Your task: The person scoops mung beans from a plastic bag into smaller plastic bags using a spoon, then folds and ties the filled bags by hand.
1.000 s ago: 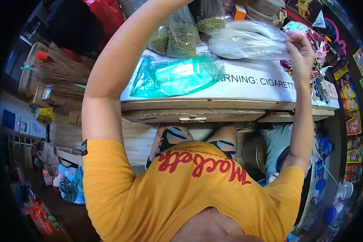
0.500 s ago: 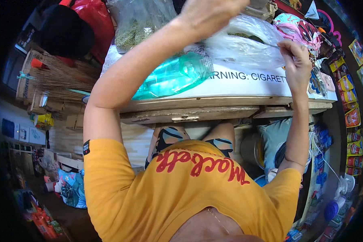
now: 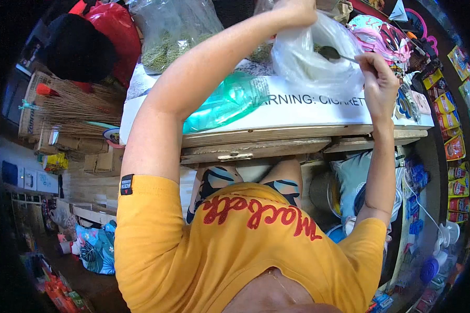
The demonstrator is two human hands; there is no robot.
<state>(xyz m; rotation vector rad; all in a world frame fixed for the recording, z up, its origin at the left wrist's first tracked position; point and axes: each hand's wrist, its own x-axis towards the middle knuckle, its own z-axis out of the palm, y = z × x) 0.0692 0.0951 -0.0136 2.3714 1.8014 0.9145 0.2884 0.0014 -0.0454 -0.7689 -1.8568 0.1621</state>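
Observation:
My left hand (image 3: pixel 297 12) reaches across to the top of the view and grips the upper edge of a clear plastic bag (image 3: pixel 297 60); its fingertips are partly cut off. The bag hangs upright, bunched below that hand. My right hand (image 3: pixel 379 75) pinches the thin handle of a spoon (image 3: pixel 329 52). The spoon's dark bowl is at the bag's opening, and its contents are hard to make out. Left of my left forearm stands a larger plastic bag of green beans (image 3: pixel 167 52). A green plastic bag (image 3: pixel 222 107) lies flat under the forearm.
The table's white top (image 3: pixel 287 99) carries printed lettering. Scissors (image 3: pixel 406 107) and a pink patterned cloth item (image 3: pixel 378 39) lie at the right. A stick broom (image 3: pixel 75 109) and red bag (image 3: pixel 117 36) stand left. Sachets (image 3: pixel 446 120) hang at far right.
My left hand has drawn the clear bag up, so it hangs more upright and gathered. The spoon's bowl shows more clearly at its opening. My right hand has barely shifted.

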